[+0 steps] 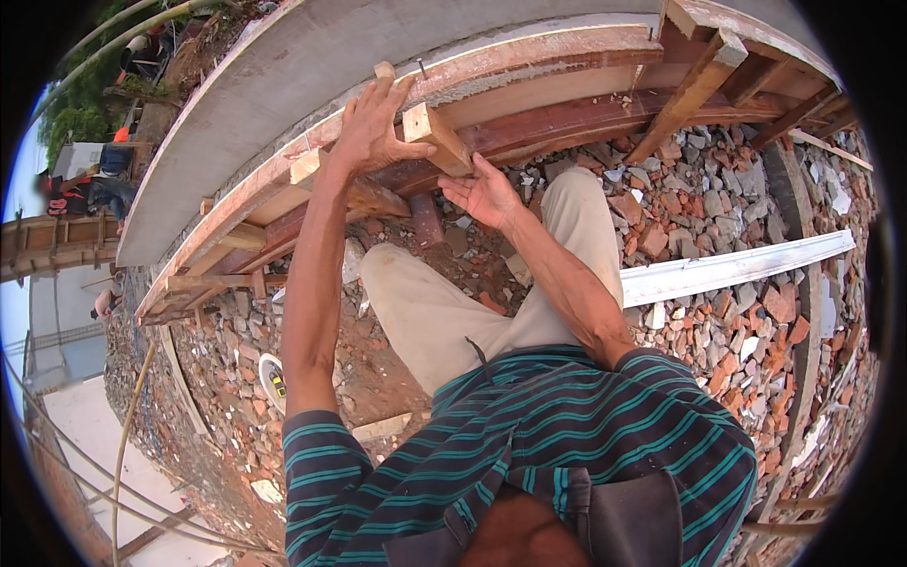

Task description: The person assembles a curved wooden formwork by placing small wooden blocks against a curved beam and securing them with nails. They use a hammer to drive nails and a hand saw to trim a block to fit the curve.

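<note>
A short squared wooden block (pixel 436 140) juts from the inner side of the curved timber formwork (pixel 539 49). My left hand (pixel 373 132) lies over the formwork's upper edge, fingers stretched out and its thumb against the block's side. Just past those fingertips a small wood end (pixel 385 71) shows. My right hand (pixel 487 194) is at the block's lower end, thumb on one side and fingers curled beneath; part of that grip is hidden. Beside my left wrist another block (pixel 306 167) sticks out. A nail (pixel 422 68) stands up from the board's edge near my left hand.
Broken brick and stone rubble (pixel 699 180) covers the ground around my knees. A long white metal strip (pixel 742 269) lies on the right. Slanted timber braces (pixel 690 94) stand farther along. At left are a tape measure (pixel 278 383), bent poles (pixel 132 416) and other people (pixel 113 175).
</note>
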Demonstrator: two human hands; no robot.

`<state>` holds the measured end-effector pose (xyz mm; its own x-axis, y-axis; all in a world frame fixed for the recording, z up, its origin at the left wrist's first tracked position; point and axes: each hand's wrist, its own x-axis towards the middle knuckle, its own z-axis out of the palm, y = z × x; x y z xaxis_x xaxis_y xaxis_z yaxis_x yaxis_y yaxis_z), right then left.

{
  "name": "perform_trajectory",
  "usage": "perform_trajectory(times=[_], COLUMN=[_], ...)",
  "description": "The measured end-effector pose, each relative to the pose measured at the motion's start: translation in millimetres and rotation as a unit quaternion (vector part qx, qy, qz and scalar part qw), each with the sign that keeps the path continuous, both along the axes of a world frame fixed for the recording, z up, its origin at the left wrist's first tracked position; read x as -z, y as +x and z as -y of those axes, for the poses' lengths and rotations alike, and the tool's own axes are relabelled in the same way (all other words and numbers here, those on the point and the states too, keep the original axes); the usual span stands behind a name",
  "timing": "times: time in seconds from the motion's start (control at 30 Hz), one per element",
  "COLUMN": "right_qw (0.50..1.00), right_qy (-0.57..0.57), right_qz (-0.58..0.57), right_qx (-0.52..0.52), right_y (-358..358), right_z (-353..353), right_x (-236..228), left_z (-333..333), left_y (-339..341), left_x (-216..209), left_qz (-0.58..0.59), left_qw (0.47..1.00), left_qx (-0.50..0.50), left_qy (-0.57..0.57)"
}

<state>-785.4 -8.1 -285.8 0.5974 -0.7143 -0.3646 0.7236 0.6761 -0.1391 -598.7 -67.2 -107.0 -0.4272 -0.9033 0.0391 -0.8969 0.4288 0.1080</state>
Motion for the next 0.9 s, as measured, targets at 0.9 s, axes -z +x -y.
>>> perform_trajectory(times=[0.9], right_qw=[0.153], right_qy=[-0.736], right_qz=[-0.66], right_qx=[-0.011], right_y=[-6], right_z=[82], right_x=[-157], left_z=[3], left_y=[6], left_x=[48], left_qz=[-0.084], left_qw=[0.956], left_qx=[-0.016], left_qy=[-0.281])
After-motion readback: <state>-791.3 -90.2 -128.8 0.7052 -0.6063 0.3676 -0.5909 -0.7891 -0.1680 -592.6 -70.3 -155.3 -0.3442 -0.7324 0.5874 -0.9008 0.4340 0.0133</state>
